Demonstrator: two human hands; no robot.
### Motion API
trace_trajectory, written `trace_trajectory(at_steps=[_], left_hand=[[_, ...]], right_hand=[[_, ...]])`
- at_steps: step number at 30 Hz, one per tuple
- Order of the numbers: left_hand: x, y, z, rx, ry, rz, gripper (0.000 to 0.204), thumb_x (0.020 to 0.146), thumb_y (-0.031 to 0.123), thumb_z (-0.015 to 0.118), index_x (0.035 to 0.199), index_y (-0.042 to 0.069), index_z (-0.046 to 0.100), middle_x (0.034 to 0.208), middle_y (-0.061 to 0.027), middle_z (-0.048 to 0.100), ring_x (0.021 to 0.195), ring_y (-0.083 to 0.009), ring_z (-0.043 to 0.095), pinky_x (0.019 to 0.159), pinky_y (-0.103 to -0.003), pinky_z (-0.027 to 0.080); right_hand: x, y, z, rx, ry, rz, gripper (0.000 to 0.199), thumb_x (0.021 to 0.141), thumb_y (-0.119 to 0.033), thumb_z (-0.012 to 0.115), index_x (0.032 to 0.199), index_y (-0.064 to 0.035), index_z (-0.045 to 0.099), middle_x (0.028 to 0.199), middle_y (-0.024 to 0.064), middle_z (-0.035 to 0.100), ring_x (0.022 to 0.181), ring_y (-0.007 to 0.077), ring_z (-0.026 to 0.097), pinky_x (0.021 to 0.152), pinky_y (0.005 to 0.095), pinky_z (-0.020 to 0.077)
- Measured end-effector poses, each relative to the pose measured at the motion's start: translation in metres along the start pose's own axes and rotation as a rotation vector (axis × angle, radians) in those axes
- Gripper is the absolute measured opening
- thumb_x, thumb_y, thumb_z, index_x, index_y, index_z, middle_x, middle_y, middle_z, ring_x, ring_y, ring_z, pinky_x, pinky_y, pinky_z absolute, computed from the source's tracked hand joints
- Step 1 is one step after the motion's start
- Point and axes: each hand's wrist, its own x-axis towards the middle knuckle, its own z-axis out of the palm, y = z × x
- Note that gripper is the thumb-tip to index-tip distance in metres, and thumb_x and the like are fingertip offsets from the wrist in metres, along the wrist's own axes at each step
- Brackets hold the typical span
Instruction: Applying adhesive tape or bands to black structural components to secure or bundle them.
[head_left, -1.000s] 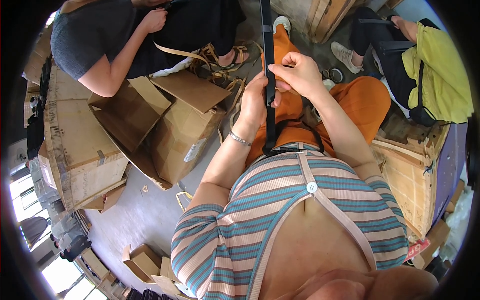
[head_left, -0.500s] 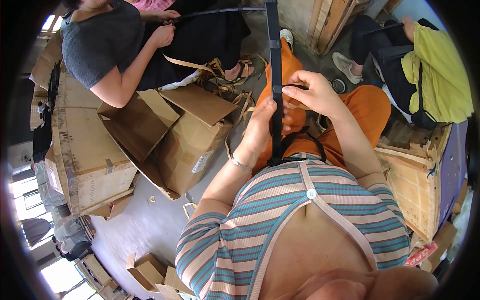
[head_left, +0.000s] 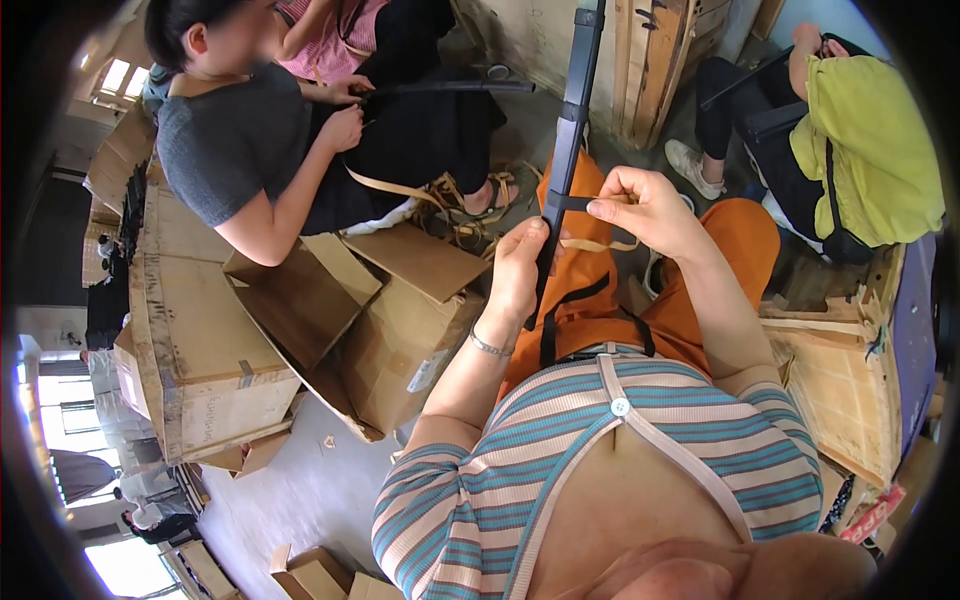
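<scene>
A long black bar [head_left: 574, 130] runs up from my lap, tilted a little to the right at its far end. My left hand [head_left: 516, 265] is closed round its lower part, thumb along the near face. From the bar's right side a short black strip [head_left: 573, 203] stretches to my right hand [head_left: 648, 212], which pinches its end between thumb and fingers. Below the pinch, a thin tan strip [head_left: 603, 245] curves between the bar and my right hand; where its ends attach is hidden. Grey bands wrap the bar farther up.
An open cardboard box [head_left: 400, 350] stands at my left beside a wooden crate [head_left: 215, 350]. A co-worker in a grey shirt [head_left: 235, 150] holds another black bar [head_left: 460, 87]. Tan strips [head_left: 455, 205] lie tangled on the floor. Another person in yellow [head_left: 870, 150] sits at the right.
The bar has tipped, its far end going right and its near end lifting from my waist. My right hand has drawn away to the right, with the black strip now stretched out.
</scene>
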Motion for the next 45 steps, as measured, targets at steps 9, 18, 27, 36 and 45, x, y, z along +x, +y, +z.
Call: trace_trajectory(at_steps=[9,18,27,36,45], left_hand=[[0.006,0.023,0.002,0.070,-0.056,0.233,0.016,0.084,0.010,0.062,0.090,0.005,0.048,0.060,0.0010,0.049,0.040,-0.0030,0.039,0.034,-0.016,0.028],[-0.002,0.044,-0.001,0.078,-0.272,0.134,0.027,0.093,0.028,0.047,0.092,0.001,0.053,0.067,-0.0073,0.058,0.045,-0.0077,0.047,0.043,-0.017,0.038],[0.003,0.042,0.000,0.078,-0.165,0.098,0.029,0.094,0.026,0.045,0.097,0.001,0.057,0.084,-0.0015,0.058,0.066,-0.0059,0.049,0.054,-0.019,0.042],[0.013,0.036,0.002,0.346,0.088,0.176,0.026,0.093,0.021,0.046,0.086,0.001,0.060,0.075,-0.0005,0.051,0.063,-0.0080,0.044,0.060,-0.023,0.039],[0.011,0.047,0.006,0.300,0.109,0.187,0.033,0.094,0.026,0.045,0.080,0.000,0.059,0.064,-0.0034,0.049,0.051,-0.0097,0.042,0.049,-0.022,0.037]], right_hand=[[0.001,-0.005,0.000,0.137,0.034,-0.070,0.026,0.078,-0.019,0.069,0.067,-0.0049,0.050,0.056,-0.0071,0.041,0.051,0.0013,0.032,0.044,0.0206,0.0244],[-0.002,-0.015,0.001,0.144,0.031,-0.086,0.026,0.079,-0.019,0.068,0.067,-0.0051,0.049,0.056,-0.0064,0.040,0.053,0.0026,0.032,0.045,0.0212,0.0247],[-0.005,-0.017,0.001,0.190,0.019,-0.088,0.023,0.083,-0.011,0.063,0.069,-0.0077,0.045,0.062,-0.0061,0.042,0.056,0.0009,0.032,0.048,0.0194,0.0247],[0.000,-0.007,0.012,0.423,0.114,-0.058,0.034,0.077,-0.005,0.068,0.062,-0.0103,0.039,0.064,-0.0028,0.047,0.056,0.0017,0.034,0.048,0.0189,0.0265],[0.002,-0.011,0.012,0.443,0.134,0.053,0.028,0.077,-0.007,0.069,0.065,-0.0096,0.044,0.063,-0.0049,0.045,0.057,0.0012,0.034,0.050,0.0185,0.0267]])
